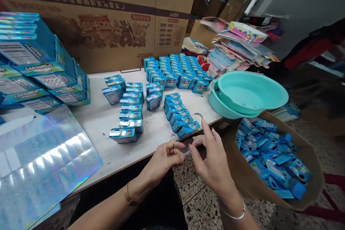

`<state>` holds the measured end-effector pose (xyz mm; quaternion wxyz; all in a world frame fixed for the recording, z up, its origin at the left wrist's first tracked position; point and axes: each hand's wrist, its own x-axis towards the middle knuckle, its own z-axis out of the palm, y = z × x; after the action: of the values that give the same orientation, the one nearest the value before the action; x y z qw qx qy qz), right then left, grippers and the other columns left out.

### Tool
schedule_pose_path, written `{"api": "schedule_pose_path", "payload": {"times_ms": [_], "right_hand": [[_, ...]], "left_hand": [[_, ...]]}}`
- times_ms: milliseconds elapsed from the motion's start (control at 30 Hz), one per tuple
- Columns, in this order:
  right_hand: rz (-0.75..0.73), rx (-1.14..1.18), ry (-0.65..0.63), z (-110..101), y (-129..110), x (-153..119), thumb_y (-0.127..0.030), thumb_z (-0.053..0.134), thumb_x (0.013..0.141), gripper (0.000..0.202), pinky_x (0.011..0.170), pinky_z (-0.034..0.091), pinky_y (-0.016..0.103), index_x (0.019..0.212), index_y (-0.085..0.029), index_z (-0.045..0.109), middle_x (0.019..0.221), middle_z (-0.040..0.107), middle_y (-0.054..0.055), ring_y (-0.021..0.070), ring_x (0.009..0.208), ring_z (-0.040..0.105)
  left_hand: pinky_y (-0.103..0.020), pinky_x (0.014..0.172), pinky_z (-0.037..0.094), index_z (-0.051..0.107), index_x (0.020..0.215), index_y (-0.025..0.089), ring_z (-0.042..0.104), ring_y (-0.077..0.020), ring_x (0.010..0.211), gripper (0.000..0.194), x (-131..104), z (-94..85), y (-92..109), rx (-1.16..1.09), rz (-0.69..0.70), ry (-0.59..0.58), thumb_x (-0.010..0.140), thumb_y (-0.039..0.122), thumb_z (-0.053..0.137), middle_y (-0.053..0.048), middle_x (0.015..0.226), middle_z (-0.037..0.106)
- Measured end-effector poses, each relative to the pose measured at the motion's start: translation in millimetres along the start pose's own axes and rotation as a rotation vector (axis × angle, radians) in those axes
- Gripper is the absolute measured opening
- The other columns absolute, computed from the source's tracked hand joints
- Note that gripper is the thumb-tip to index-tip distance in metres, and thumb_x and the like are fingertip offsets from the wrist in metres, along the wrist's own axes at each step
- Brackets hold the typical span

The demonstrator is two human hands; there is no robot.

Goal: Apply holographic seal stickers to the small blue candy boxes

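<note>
- Bare forearms come up from the bottom edge, nearest the lens, a gold-coloured band (127, 194) round the left wrist and a thin silver bangle (244, 209) round the right.
- Left hand (166, 156) is angled inward, fingers curled, thumb and index fingertips closed on a small clear plastic strip (187, 152).
- Right hand (211, 160) faces it, index finger pointing up, thumb reaching toward the left fingertips; whether it grips the strip too, I can't tell.
- So the strip sits right between the two sets of fingertips, just off the table's front edge.
- Just beyond the fingers, a slanting row of small blue printed boxes with round marks on top (181, 115) runs away across the white table (102, 154).
- Left of that, well apart from the hands, we've got a column of glossy blue boxes (131, 114), with more blue boxes massed at the back (175, 72).
- Over at far left, stacked blue display cartons (40, 57) stand behind a shiny iridescent sheet (54, 165).
- Out to the right, nested turquoise plastic basins (250, 95) overhang the table, and below them an open brown carton (237, 183) holds a jumble of blue packs (272, 161).
</note>
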<state>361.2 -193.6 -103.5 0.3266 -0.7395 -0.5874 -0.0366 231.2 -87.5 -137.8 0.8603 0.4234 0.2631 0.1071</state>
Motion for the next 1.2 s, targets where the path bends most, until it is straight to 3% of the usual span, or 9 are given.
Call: {"api": "schedule_pose_path", "payload": {"times_ms": [267, 567, 767, 867, 1000, 1133, 1200], "right_hand": [[0.086, -0.007, 0.071, 6, 18, 2, -0.02, 0.053, 0.095, 0.078, 0.103, 0.044, 0.059, 0.16, -0.024, 0.012, 0.084, 0.068, 0.0, 0.0234, 0.088, 0.065], [0.174, 0.122, 0.056, 7, 32, 2, -0.025, 0.056, 0.095, 0.075, 0.095, 0.051, 0.052, 0.16, -0.024, 0.017, 0.084, 0.068, 0.001, 0.0228, 0.086, 0.066], [0.303, 0.168, 0.33, -10, 43, 3, -0.03, 0.063, 0.093, 0.074, 0.1, 0.049, 0.052, 0.157, -0.024, 0.027, 0.082, 0.065, 0.0, 0.0213, 0.084, 0.065], [0.315, 0.397, 0.247, -14, 39, 2, -0.036, 0.063, 0.094, 0.077, 0.101, 0.05, 0.05, 0.159, -0.027, 0.022, 0.097, 0.069, 0.004, 0.0225, 0.098, 0.067], [0.306, 0.723, 0.015, -3, 32, -3, -0.059, 0.053, 0.096, 0.082, 0.099, 0.052, 0.048, 0.16, -0.029, 0.013, 0.128, 0.065, 0.012, 0.0259, 0.113, 0.065], [0.367, 0.979, -0.191, 13, 28, -12, -0.071, 0.044, 0.093, 0.085, 0.084, 0.058, 0.042, 0.16, -0.029, 0.013, 0.116, 0.07, 0.012, 0.0247, 0.102, 0.069], [0.375, 1.016, -0.215, 18, 23, -17, -0.073, 0.056, 0.086, 0.095, 0.079, 0.059, 0.04, 0.16, -0.03, 0.014, 0.111, 0.07, 0.01, 0.0247, 0.1, 0.069]], "left_hand": [[-0.029, 0.07, 0.043, 0.067, 0.097, 0.015, 0.056, -0.011, 0.066, 0.042, 15, -10.3, -12, 0.006, -0.003, 0.073, 0.06, 0.024, 0.084, 0.003, 0.073, 0.062], [-0.026, 0.069, 0.039, 0.071, 0.094, 0.015, 0.054, -0.0092, 0.066, 0.034, 15, -5.8, -5, 0.018, 0.025, 0.054, 0.063, 0.024, 0.084, 0.004, 0.07, 0.063], [-0.025, 0.071, 0.04, 0.071, 0.096, 0.014, 0.055, -0.0089, 0.068, 0.036, 4, -10.4, -7, 0.022, -0.026, 0.073, 0.063, 0.021, 0.082, 0.003, 0.072, 0.065], [-0.026, 0.072, 0.042, 0.07, 0.102, 0.015, 0.056, -0.0089, 0.068, 0.041, -2, -7.2, -5, -0.023, -0.025, 0.082, 0.064, 0.02, 0.082, 0.004, 0.073, 0.065], [-0.025, 0.07, 0.042, 0.069, 0.105, 0.015, 0.056, -0.0086, 0.067, 0.041, -10, -0.7, 2, -0.017, 0.028, 0.061, 0.067, 0.022, 0.082, 0.004, 0.072, 0.064], [-0.024, 0.067, 0.042, 0.068, 0.107, 0.015, 0.055, -0.0078, 0.066, 0.041, -16, 1.0, 8, 0.004, 0.073, 0.073, 0.069, 0.023, 0.081, 0.004, 0.073, 0.065], [-0.024, 0.067, 0.043, 0.067, 0.108, 0.015, 0.055, -0.008, 0.066, 0.042, -18, 0.9, 9, 0.02, 0.09, 0.099, 0.069, 0.022, 0.081, 0.004, 0.072, 0.065]]}}
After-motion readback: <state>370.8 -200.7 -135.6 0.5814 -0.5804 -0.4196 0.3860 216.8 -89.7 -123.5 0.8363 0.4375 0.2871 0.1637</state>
